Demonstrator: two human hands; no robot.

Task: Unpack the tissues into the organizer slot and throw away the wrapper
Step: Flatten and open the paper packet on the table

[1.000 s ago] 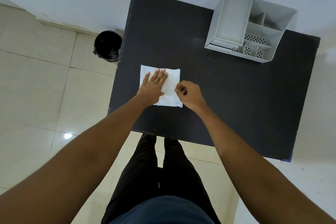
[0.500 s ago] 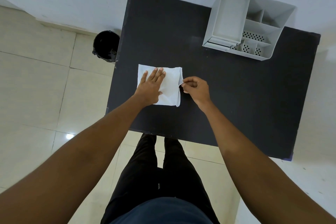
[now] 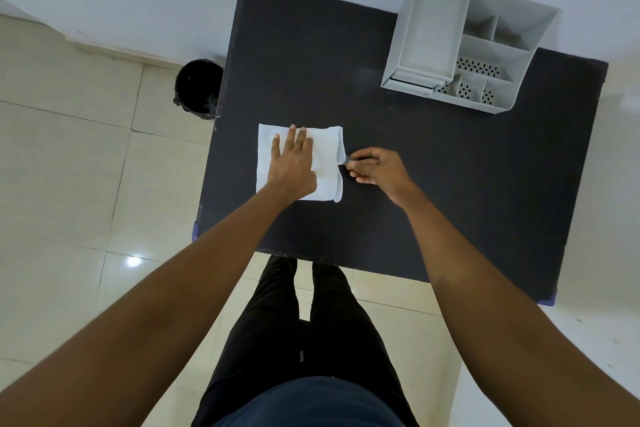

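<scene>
A white pack of tissues [image 3: 329, 152] in a clear wrapper lies flat on the left part of the black table [image 3: 433, 184]. My left hand [image 3: 292, 166] rests palm down on it, fingers spread, pressing it to the table. My right hand [image 3: 375, 170] is at the pack's right edge, its fingertips pinching a stretched bit of the wrapper [image 3: 348, 160] and pulling it to the right. The grey organizer [image 3: 464, 42] stands at the table's far right, with one long slot on its left side and several small compartments.
A black bin [image 3: 198, 88] stands on the tiled floor just left of the table's far left corner. A white wall runs behind the table. My legs are at the table's near edge.
My right hand has shifted from the pack's near right corner up along its right edge and now draws the wrapper out to the right. My left hand stays pressed on the pack.
</scene>
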